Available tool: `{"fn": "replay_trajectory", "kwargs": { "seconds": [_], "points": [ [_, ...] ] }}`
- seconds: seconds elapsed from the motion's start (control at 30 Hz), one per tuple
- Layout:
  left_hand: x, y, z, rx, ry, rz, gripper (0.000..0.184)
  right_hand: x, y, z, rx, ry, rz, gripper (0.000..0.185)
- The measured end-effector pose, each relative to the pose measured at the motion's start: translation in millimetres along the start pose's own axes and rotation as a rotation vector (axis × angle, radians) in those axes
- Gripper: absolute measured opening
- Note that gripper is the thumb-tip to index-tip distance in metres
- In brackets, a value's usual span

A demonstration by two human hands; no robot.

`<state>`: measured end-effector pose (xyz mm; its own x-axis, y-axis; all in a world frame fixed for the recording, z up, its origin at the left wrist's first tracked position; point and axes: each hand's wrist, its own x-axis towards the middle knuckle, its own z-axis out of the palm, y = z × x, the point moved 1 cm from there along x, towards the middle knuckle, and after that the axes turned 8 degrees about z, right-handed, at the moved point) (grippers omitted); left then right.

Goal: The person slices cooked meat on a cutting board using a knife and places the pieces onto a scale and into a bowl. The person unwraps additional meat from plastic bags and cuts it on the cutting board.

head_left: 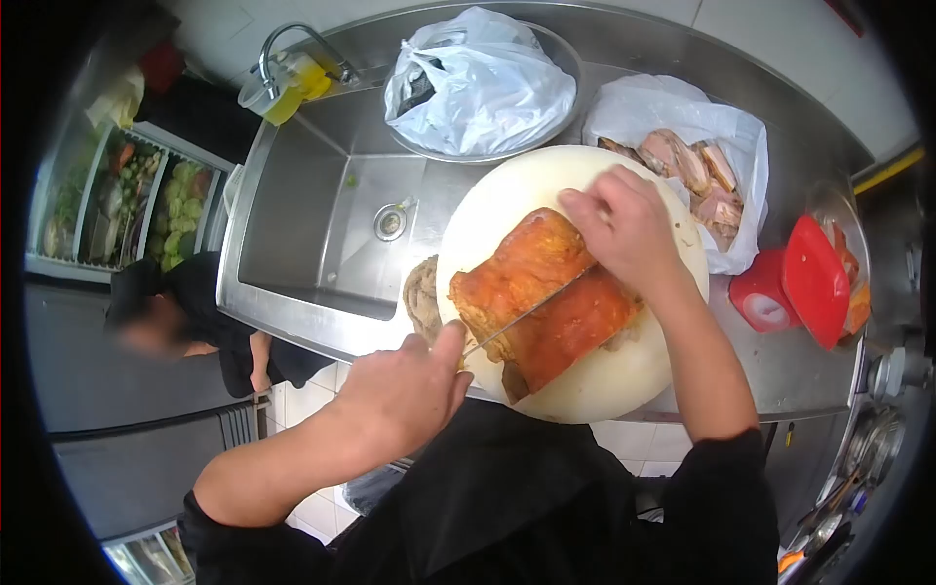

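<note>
A slab of roast pork [526, 263] with orange-brown crackled skin lies on a round white cutting board [624, 390]. The thin blade of a knife [531, 310] runs diagonally across it, between an upper-left and a lower-right portion. My left hand [409, 385] is closed around the knife's handle at the board's near-left edge; the handle itself is mostly hidden. At the blade's far end, my right hand [629, 229] has its fingers curled down on the pork's upper-right edge. Its fingertips are partly hidden.
A steel sink [292, 224] lies left, a bagged bowl [487, 88] behind. A white plastic bag [746, 146] with meat pieces sits back right, beside a red container [765, 288]. A brown cloth-like bundle [422, 292] touches the board's left. Another person [214, 322] is far left.
</note>
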<state>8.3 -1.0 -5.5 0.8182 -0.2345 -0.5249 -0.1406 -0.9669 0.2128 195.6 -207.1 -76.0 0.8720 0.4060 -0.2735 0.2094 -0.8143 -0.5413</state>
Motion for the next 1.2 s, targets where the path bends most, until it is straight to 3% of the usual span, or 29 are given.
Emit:
{"fn": "replay_trajectory", "kwargs": {
  "seconds": [0.07, 0.1, 0.17, 0.3, 0.4, 0.5, 0.57, 0.87, 1.0, 1.1, 1.2],
  "points": [
    [6.8, -0.3, 11.0, -0.071, -0.022, -0.01, 0.031, 26.6, 20.2, 15.1, -0.062, 0.137, -0.29, 0.067],
    [-24.7, -14.1, -3.7, -0.025, -0.106, -0.039, 0.029, 19.8, -4.1, 43.1, 0.041, 0.13, -0.312, 0.067],
    [-4.9, -13.3, 0.6, 0.015, -0.068, 0.004, 0.026, 32.6, 10.3, 40.9, 0.04, 0.225, -0.389, 0.069],
    [22.2, -58.7, 83.6, -0.069, 0.274, 0.253, 0.026, 17.7, -9.2, 37.3, -0.233, 0.281, -0.235, 0.072],
    [25.4, -60.8, 89.9, -0.083, 0.291, 0.231, 0.029, 18.3, 0.7, 46.1, -0.23, 0.263, -0.21, 0.074],
    [17.7, -42.2, 33.1, -0.029, 0.012, 0.123, 0.029, 32.5, 21.6, 55.3, -0.045, 0.228, -0.297, 0.073],
    [28.3, -55.0, 60.3, -0.052, 0.041, 0.161, 0.029, 32.6, 30.9, 57.8, 0.031, 0.19, -0.341, 0.072],
    [31.0, -55.6, 65.6, -0.088, 0.029, 0.133, 0.027, 32.6, 30.7, 57.1, 0.013, 0.234, -0.389, 0.074],
    [17.8, -54.7, 59.5, -0.12, 0.054, 0.105, 0.028, 31.4, 28.8, 57.1, -0.143, 0.224, -0.323, 0.079],
    [-38.5, -78.6, 58.9, -0.003, -0.012, -0.002, 0.031, 25.5, 23.0, 55.3, -0.251, 0.25, -0.25, 0.081],
    [-12.9, -62.4, 65.3, -0.035, 0.017, 0.002, 0.034, 16.9, 17.8, 54.1, -0.289, 0.3, -0.229, 0.078]
  ]
}}
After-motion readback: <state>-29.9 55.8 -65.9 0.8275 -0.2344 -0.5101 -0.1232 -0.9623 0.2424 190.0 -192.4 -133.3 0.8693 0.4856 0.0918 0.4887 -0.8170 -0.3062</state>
